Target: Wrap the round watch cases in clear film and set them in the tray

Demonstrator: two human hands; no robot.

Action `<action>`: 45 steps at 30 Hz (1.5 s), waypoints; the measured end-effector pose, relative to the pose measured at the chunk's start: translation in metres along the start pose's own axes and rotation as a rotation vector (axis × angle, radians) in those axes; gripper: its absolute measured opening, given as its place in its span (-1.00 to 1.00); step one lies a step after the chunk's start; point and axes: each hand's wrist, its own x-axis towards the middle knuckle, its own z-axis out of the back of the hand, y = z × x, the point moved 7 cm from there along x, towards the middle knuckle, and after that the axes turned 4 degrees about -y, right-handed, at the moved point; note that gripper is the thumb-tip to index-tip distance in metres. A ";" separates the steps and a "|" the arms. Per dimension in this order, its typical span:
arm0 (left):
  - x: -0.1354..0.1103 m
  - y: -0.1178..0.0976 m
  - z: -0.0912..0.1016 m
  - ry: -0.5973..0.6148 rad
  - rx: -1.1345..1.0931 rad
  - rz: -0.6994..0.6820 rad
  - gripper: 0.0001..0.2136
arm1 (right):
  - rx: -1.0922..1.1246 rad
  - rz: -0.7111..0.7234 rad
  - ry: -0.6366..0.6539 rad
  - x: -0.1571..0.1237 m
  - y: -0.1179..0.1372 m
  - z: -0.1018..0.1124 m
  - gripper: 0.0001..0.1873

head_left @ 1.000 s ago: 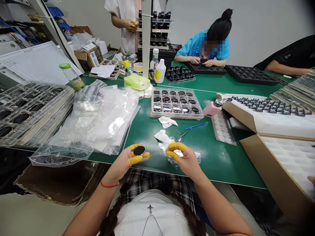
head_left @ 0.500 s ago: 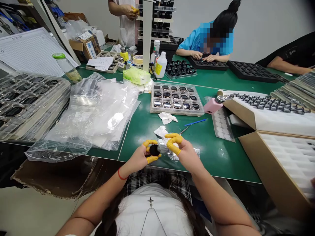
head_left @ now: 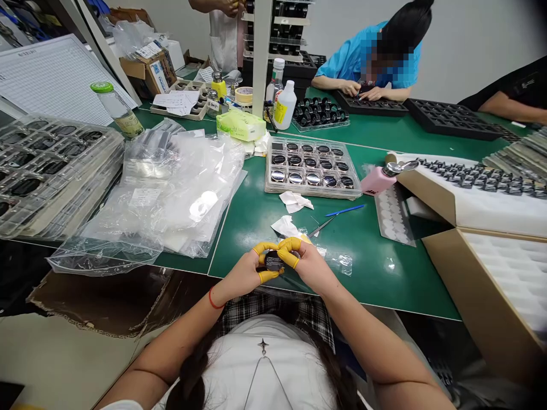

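Note:
A small black round disc (head_left: pixel 272 261) sits between my hands, held at its edge by the yellow-cotted fingers of my left hand (head_left: pixel 243 274). My right hand (head_left: pixel 310 266) also wears yellow finger cots, and its fingertips press on the disc's upper edge. A crumpled clear plastic film (head_left: pixel 339 263) lies on the green mat and runs in under my right hand. Close by are a white tissue (head_left: pixel 285 226) and metal tweezers (head_left: pixel 320 226). Part of the disc is hidden by my fingers.
A plastic tray of round dark and silver discs (head_left: pixel 311 169) stands ahead. Stacked trays (head_left: pixel 55 165) and plastic bags (head_left: pixel 188 193) fill the left, and cardboard boxes (head_left: pixel 482 273) the right. Co-workers (head_left: pixel 376 62) work at the far side of the bench.
My left hand has moved right with the disc, bringing it against my right hand. The fingers of my right hand have closed onto the disc's edge.

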 end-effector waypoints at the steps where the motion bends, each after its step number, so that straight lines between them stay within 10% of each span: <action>1: 0.000 0.000 0.000 -0.006 0.000 0.001 -0.55 | -0.001 0.000 -0.005 0.000 -0.001 0.000 -0.77; 45: -0.001 0.004 0.002 -0.025 0.014 0.014 -0.54 | -0.174 0.115 -0.082 -0.004 0.001 0.002 -0.84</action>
